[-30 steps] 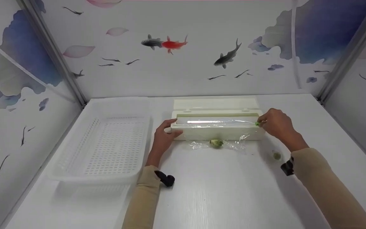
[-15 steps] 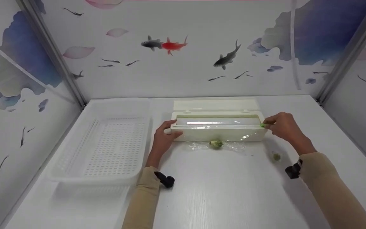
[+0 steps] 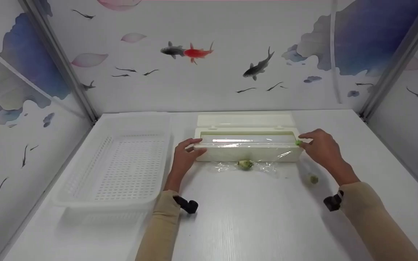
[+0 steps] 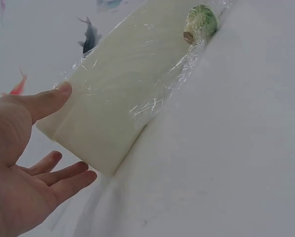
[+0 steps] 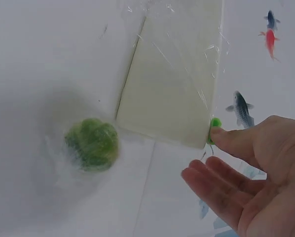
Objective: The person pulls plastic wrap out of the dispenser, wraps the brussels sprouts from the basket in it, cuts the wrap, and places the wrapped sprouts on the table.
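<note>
A cream cling film box (image 3: 245, 154) lies lengthwise with its lid tipped back, a roll of clear film (image 3: 245, 139) inside. Film drapes over its front onto a Brussels sprout (image 3: 245, 165), which sits against the box's base. My left hand (image 3: 184, 158) grips the box's left end, thumb on the front and index finger on top. At the right end, my right hand (image 3: 321, 150) has its thumb against the green slide cutter (image 5: 214, 129). Its other fingers stand spread in the right wrist view. Close by that hand lies a film-wrapped Brussels sprout (image 5: 92, 144).
A white perforated plastic basket (image 3: 158, 195) stands left of the box on the white table (image 3: 249, 221). Panels printed with fish (image 3: 198, 53) enclose the table at the back and both sides.
The green cutter has slid slightly right to the box's end with my right hand, whose fingers have since spread. The film over the box has settled lower. My left hand stays put.
</note>
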Available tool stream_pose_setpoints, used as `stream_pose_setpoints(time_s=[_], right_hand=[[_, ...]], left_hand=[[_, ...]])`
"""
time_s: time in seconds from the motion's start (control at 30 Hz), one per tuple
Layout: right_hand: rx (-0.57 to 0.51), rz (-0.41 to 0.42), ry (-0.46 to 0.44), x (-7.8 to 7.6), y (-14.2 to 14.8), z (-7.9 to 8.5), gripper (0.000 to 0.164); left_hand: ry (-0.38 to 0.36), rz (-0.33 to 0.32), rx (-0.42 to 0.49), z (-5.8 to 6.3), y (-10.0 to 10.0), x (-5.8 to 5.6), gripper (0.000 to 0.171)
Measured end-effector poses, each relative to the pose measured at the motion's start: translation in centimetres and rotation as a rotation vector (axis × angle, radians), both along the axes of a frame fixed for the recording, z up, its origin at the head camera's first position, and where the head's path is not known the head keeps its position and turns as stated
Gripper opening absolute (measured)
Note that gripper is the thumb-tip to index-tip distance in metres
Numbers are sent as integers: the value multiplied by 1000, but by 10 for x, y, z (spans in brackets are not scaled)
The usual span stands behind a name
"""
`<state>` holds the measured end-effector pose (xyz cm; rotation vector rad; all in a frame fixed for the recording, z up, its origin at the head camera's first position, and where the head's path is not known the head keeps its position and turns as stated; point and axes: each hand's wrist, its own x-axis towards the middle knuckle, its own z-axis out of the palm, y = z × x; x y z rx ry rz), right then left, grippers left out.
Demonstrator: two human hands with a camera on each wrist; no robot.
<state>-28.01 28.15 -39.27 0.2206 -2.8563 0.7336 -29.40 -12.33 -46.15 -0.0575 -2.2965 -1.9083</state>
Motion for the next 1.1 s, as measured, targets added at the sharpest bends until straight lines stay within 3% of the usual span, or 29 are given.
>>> stream_pose_setpoints(time_s=[0.13,0.4,0.67,0.93,1.1], right_hand=[[-16,28,96,1,-9,-10,26],[9,96,90,2,-11,-17,24],[35,111,261,0,-15,-19,8],[91,101,232,2,-18,-19,9],[62,117,226,2,-20,-23,3]], left_hand=[[22,28,-61,1,1,1,33],[20,84,-127,0,4,0,27],[12,110,-123,1,7,0,19],[3,99,-122,3,7,2,18],[-3,92,-131,4,8,5,16]])
